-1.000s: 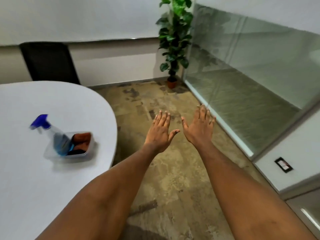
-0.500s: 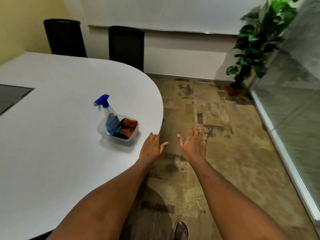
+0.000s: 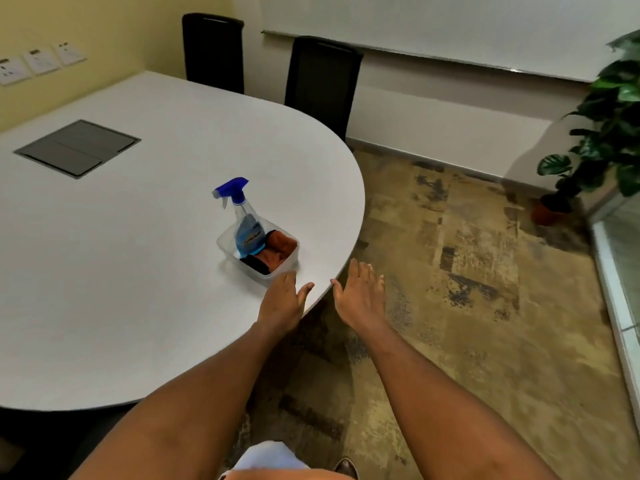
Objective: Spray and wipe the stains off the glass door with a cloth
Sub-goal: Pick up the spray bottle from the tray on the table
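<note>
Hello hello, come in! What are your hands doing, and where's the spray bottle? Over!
Left hand open, empty, by the tub. Right hand open, empty, past the table edge. Spray bottle and cloth sit in the tub, untouched. Nothing in the way.

You have a white table [image 3: 121,271] with a grey hatch [image 3: 77,147] set in its top. Two black chairs [image 3: 322,81] stand at its far edge, switch plates [image 3: 38,62] dot the yellow wall, and a potted plant [image 3: 595,140] fills the corner.
</note>
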Demonstrator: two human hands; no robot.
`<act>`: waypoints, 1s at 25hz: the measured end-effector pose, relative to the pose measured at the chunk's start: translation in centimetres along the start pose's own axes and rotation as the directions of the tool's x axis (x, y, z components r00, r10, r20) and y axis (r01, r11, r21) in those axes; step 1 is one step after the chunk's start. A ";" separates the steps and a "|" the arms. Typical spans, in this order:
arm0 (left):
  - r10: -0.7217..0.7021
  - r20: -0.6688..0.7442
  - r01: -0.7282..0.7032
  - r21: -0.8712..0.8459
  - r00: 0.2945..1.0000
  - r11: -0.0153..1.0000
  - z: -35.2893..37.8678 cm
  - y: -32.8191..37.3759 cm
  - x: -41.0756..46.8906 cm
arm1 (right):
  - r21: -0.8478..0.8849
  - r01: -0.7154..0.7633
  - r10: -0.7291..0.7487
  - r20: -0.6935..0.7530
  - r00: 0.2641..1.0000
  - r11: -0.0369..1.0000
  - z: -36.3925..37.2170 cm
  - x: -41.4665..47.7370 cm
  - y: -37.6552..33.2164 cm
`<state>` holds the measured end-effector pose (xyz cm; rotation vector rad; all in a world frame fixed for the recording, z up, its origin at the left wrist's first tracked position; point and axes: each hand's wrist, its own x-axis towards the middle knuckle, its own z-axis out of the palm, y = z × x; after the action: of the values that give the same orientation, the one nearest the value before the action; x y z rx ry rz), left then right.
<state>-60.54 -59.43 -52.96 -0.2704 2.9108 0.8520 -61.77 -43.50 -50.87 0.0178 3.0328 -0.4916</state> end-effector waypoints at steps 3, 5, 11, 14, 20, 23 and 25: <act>-0.136 -0.070 0.127 -0.125 0.988 0.984 -2.0 -0.9 2.0 | 0.024 0.092 -0.091 -0.021 0.996 0.995 0.3 1.8 -1.6; -0.186 -0.109 0.158 -0.225 0.976 0.961 -3.7 -1.8 3.9 | 0.030 0.136 -0.135 -0.021 0.991 0.990 0.5 3.1 -2.8; -0.331 -0.100 0.275 -0.367 0.938 0.889 -7.5 -5.2 10.2 | 0.221 0.239 -0.258 0.059 0.964 0.946 0.8 7.7 -6.4; -0.344 -0.090 0.295 -0.345 0.935 0.891 -8.3 -7.1 13.1 | 0.288 0.242 -0.291 0.141 0.946 0.927 1.3 10.7 -9.2; -0.389 -0.133 0.348 -0.254 0.912 0.902 -8.7 -11.2 16.0 | 0.465 0.083 -0.213 0.235 0.948 0.882 3.3 15.1 -15.0; -0.424 -0.056 0.398 -0.250 0.904 0.882 -8.6 -13.1 16.9 | 0.531 0.017 -0.175 0.249 0.953 0.847 4.1 17.3 -17.1; -0.382 0.061 0.385 -0.254 0.922 0.888 -8.6 -14.4 17.6 | 0.581 0.013 -0.188 0.243 0.952 0.814 4.3 18.8 -18.4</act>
<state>-75.31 -78.50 -55.76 -0.8293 2.5891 1.1500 -80.69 -62.27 -50.45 -0.1709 2.4932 -1.2795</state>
